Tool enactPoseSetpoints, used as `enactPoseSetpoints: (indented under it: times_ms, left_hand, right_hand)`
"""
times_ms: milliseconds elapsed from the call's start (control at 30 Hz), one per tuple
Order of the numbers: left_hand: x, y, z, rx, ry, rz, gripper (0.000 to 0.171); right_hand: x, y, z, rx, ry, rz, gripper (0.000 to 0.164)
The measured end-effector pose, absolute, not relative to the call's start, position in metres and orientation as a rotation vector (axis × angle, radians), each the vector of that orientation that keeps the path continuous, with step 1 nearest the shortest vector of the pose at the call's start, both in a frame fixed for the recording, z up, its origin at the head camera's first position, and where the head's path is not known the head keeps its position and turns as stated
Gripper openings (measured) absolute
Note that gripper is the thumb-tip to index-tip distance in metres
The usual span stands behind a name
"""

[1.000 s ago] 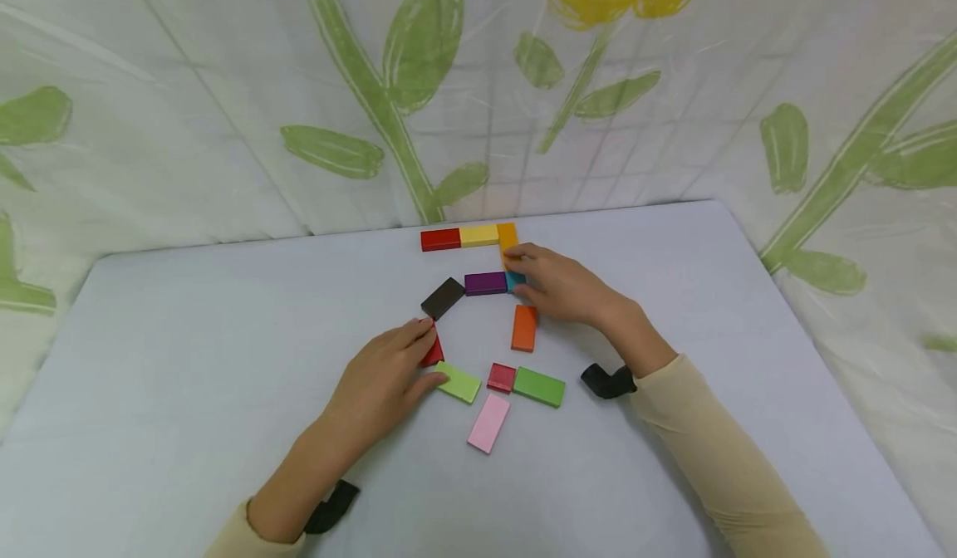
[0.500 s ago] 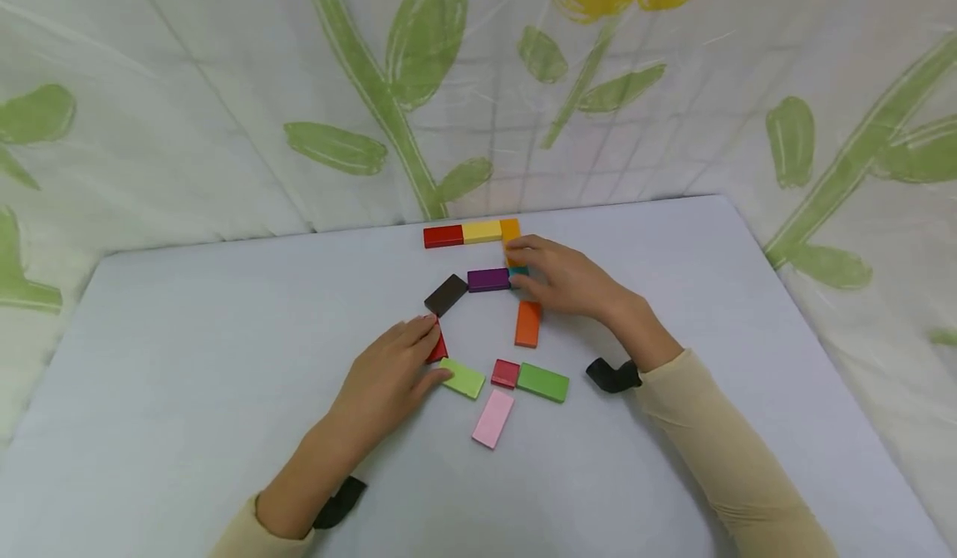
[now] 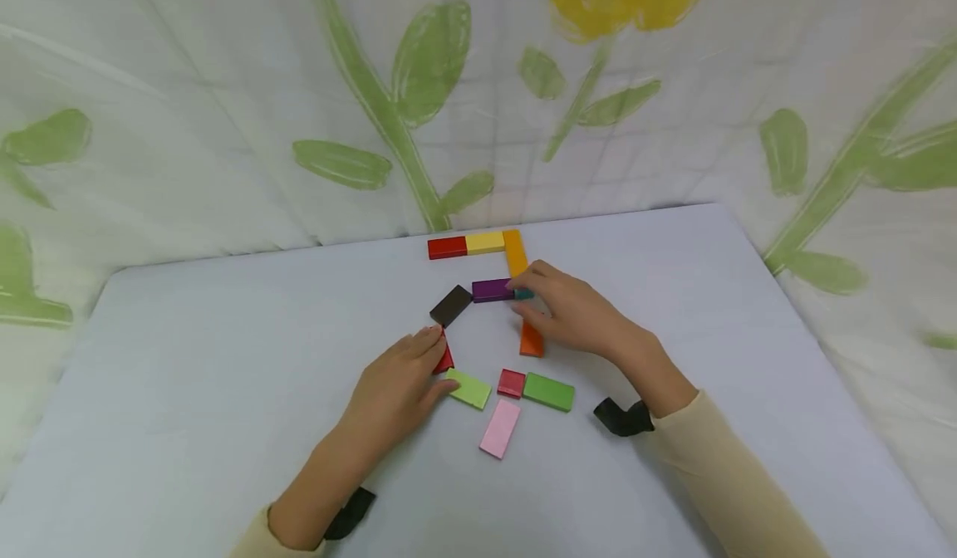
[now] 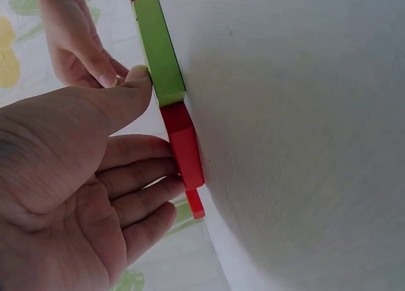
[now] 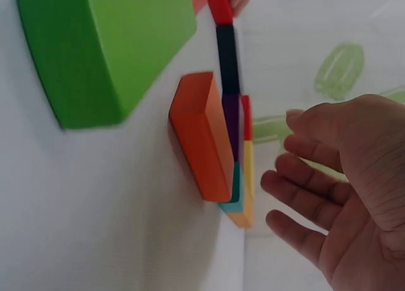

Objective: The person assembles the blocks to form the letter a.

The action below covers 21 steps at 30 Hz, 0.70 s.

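Observation:
My left hand (image 3: 392,388) rests its extended fingertips on a red block (image 4: 186,148), while its thumb touches a light green block (image 4: 161,54). Part of the red block is covered by those fingers in the head view. Over the right side of the layout, my right hand (image 3: 579,313) hovers with loosely bent fingers, holding nothing. Below it lie an orange-red block (image 5: 201,136) and a small teal block (image 3: 523,294), both partly hidden from the head camera. A purple block (image 3: 491,291) and a dark brown block (image 3: 451,305) continue the outline leftward.
At the back, another red block (image 3: 447,247), a yellow block (image 3: 484,243) and an amber block (image 3: 515,252) form a corner. Toward the front lie a small pinkish-red block (image 3: 512,384), a green block (image 3: 549,392) and a pink block (image 3: 499,429). A painted curtain (image 3: 247,126) hangs behind the white table (image 3: 187,392).
My right hand has moved a little toward me, off the amber block and over the teal and orange-red ones. My left hand stays at the red and light green blocks.

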State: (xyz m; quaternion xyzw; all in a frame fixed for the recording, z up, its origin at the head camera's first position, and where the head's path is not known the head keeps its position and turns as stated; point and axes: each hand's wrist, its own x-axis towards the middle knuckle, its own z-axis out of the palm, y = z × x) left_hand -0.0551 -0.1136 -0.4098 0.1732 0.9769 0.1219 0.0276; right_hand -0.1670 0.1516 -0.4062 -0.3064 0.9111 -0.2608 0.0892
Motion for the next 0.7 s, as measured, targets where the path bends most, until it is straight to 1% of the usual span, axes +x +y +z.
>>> enactPoseSetpoints:
  times_ms: [167, 367, 433, 567, 700]
  left_hand:
    - [-0.057, -0.111, -0.409, 0.546, 3.01, 0.359, 0.068]
    - [-0.057, -0.117, -0.409, 0.537, 3.024, 0.342, 0.069]
    - [-0.057, -0.118, -0.409, 0.551, 3.029, 0.357, 0.068]
    - [-0.059, -0.117, -0.409, 0.548, 3.021, 0.379, 0.068]
    - [-0.057, -0.118, -0.411, 0.535, 3.015, 0.385, 0.068]
  right_hand:
    - [-0.149, 0.161, -0.404, -0.87, 2.754, -0.791, 0.034]
    - [-0.142, 0.161, -0.398, -0.877, 2.789, -0.716, 0.022]
    - [-0.141, 0.161, -0.397, -0.862, 2.806, -0.672, 0.023]
    - [-0.141, 0.162, -0.397, -0.844, 2.799, -0.621, 0.033]
    - [-0.14, 0.163, -0.403, -0.868, 2.775, -0.614, 0.039]
